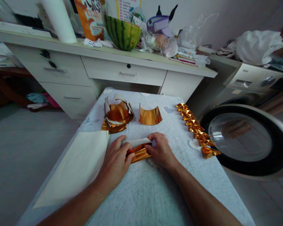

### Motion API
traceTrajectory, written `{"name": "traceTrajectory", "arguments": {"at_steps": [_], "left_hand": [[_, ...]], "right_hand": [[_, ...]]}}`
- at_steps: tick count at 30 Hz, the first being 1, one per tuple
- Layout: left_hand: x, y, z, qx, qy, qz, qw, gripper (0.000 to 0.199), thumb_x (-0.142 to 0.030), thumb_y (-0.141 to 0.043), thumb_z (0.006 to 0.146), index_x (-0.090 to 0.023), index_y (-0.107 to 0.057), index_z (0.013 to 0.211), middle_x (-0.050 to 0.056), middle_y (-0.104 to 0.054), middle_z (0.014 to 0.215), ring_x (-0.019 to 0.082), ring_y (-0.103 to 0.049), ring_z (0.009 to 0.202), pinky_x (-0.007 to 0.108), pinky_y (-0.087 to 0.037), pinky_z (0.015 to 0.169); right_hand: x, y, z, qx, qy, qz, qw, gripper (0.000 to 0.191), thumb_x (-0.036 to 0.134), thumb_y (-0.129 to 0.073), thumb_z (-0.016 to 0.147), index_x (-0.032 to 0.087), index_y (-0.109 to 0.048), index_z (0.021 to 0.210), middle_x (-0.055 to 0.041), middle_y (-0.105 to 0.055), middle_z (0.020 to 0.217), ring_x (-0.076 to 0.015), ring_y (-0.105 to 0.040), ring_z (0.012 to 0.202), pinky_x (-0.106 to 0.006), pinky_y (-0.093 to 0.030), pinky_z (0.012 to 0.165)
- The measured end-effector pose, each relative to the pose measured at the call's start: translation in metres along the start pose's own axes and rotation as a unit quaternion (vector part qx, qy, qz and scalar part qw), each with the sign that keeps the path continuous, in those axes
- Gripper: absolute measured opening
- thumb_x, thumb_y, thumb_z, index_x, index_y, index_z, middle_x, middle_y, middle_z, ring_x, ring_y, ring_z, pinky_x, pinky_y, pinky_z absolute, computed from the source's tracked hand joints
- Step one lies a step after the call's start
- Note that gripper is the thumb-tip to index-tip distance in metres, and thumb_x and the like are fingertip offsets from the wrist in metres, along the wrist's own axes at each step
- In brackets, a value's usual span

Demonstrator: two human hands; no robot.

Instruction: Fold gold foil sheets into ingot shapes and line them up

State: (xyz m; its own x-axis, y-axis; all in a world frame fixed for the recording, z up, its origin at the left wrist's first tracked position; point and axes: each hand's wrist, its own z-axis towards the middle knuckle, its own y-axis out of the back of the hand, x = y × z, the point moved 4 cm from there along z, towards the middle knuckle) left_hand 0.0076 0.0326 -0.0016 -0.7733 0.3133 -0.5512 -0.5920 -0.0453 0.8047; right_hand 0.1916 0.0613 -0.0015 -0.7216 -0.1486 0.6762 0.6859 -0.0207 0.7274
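Observation:
Between my hands lies a sheet of gold foil paper (141, 153), partly folded, its pale back showing along the far edge. My left hand (119, 153) grips the sheet's left end, thumb and fingers bent over it. At the right end, my right hand (161, 149) pinches the same sheet between thumb and fingers. Just beyond stands a single curved gold foil sheet (151, 116). A stack of curled gold foil sheets (118, 113) sits to its left. Along the table's right side runs a row of several folded gold foil pieces (195, 128).
A cloth-covered table (141, 197) carries everything, with a cream paper sheet (73, 166) on its left side. Behind it is a white desk (124, 70) holding a cut watermelon (124, 33) and plastic bags. An open washing machine door (245, 139) stands close at the right.

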Motion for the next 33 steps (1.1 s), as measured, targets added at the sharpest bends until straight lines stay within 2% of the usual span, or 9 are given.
{"name": "traceTrajectory", "arguments": {"at_steps": [2, 5, 8, 12, 14, 18, 21, 27, 33], "left_hand": [[-0.001, 0.002, 0.001, 0.005, 0.001, -0.030, 1.000, 0.005, -0.019, -0.054, 0.084, -0.020, -0.056, 0.079, 0.008, -0.059, 0.112, 0.027, -0.056, 0.110, 0.043, -0.046, 0.094], [-0.002, 0.006, 0.001, 0.013, 0.026, -0.086, 0.996, 0.006, -0.023, -0.052, 0.087, -0.022, -0.053, 0.081, 0.001, -0.061, 0.084, 0.019, -0.061, 0.079, 0.032, -0.048, 0.072], [-0.002, 0.010, -0.002, 0.001, 0.074, -0.161, 0.984, 0.007, -0.030, -0.053, 0.089, -0.022, -0.053, 0.090, -0.002, -0.062, 0.078, 0.015, -0.061, 0.070, 0.027, -0.045, 0.064], [0.001, 0.009, -0.006, -0.033, 0.141, -0.284, 0.948, 0.051, -0.036, -0.059, 0.087, -0.027, -0.037, 0.132, -0.004, -0.065, 0.079, 0.015, -0.064, 0.068, 0.025, -0.048, 0.062], [0.003, 0.006, -0.005, -0.021, 0.157, -0.344, 0.925, 0.059, -0.039, -0.062, 0.086, -0.026, -0.034, 0.136, -0.003, -0.068, 0.081, 0.017, -0.066, 0.071, 0.027, -0.050, 0.064], [0.004, 0.006, -0.003, 0.007, 0.168, -0.421, 0.891, 0.034, -0.041, -0.065, 0.084, -0.019, -0.058, 0.109, 0.003, -0.072, 0.090, 0.019, -0.068, 0.084, 0.030, -0.052, 0.075], [0.001, 0.011, -0.001, 0.007, 0.161, -0.430, 0.888, 0.025, -0.039, -0.062, 0.085, -0.018, -0.064, 0.098, 0.004, -0.072, 0.095, 0.018, -0.067, 0.085, 0.029, -0.052, 0.078], [0.004, 0.014, -0.003, -0.007, 0.167, -0.395, 0.904, 0.025, -0.043, -0.062, 0.085, -0.018, -0.065, 0.087, -0.001, -0.066, 0.077, 0.016, -0.062, 0.074, 0.025, -0.048, 0.066], [0.006, 0.013, -0.004, -0.001, 0.171, -0.358, 0.918, 0.034, -0.048, -0.061, 0.084, -0.018, -0.057, 0.069, -0.004, -0.054, 0.062, 0.011, -0.051, 0.059, 0.022, -0.039, 0.054]], "right_hand": [[-0.002, 0.000, 0.001, 0.006, 0.004, 0.031, 0.999, 0.013, 0.016, -0.067, 0.073, 0.020, -0.059, 0.083, -0.0020, -0.060, 0.085, -0.0215, -0.051, 0.092, -0.035, -0.036, 0.085], [-0.006, 0.000, 0.000, 0.040, 0.005, 0.126, 0.991, 0.007, 0.021, -0.065, 0.078, 0.020, -0.058, 0.080, 0.0003, -0.057, 0.076, -0.0175, -0.051, 0.079, -0.029, -0.039, 0.074], [-0.008, 0.001, -0.001, 0.080, -0.003, 0.239, 0.968, 0.010, 0.029, -0.064, 0.082, 0.020, -0.060, 0.083, 0.0008, -0.056, 0.075, -0.0140, -0.050, 0.070, -0.024, -0.038, 0.064], [-0.008, 0.003, -0.004, 0.107, -0.019, 0.344, 0.933, 0.019, 0.037, -0.066, 0.083, 0.018, -0.063, 0.083, 0.0012, -0.054, 0.072, -0.0114, -0.048, 0.064, -0.022, -0.037, 0.059], [-0.007, 0.004, -0.004, 0.111, -0.028, 0.372, 0.921, 0.024, 0.041, -0.067, 0.083, 0.017, -0.063, 0.081, 0.0010, -0.054, 0.071, -0.0113, -0.048, 0.064, -0.022, -0.038, 0.059], [-0.005, 0.007, -0.006, 0.109, -0.046, 0.391, 0.913, 0.032, 0.047, -0.072, 0.078, 0.017, -0.061, 0.075, 0.0017, -0.051, 0.067, -0.0105, -0.046, 0.062, -0.021, -0.035, 0.055], [-0.005, 0.008, -0.006, 0.109, -0.055, 0.388, 0.914, 0.035, 0.048, -0.074, 0.075, 0.017, -0.060, 0.069, 0.0035, -0.046, 0.062, -0.0094, -0.041, 0.057, -0.022, -0.032, 0.053], [-0.002, 0.009, -0.008, 0.110, -0.048, 0.378, 0.918, 0.035, 0.050, -0.072, 0.078, 0.016, -0.063, 0.068, 0.0000, -0.053, 0.068, -0.0125, -0.048, 0.066, -0.024, -0.038, 0.060], [0.001, 0.003, -0.012, 0.144, -0.081, 0.441, 0.882, 0.032, 0.047, -0.077, 0.073, 0.018, -0.063, 0.078, 0.0026, -0.056, 0.064, -0.0108, -0.049, 0.058, -0.022, -0.037, 0.055]]}}
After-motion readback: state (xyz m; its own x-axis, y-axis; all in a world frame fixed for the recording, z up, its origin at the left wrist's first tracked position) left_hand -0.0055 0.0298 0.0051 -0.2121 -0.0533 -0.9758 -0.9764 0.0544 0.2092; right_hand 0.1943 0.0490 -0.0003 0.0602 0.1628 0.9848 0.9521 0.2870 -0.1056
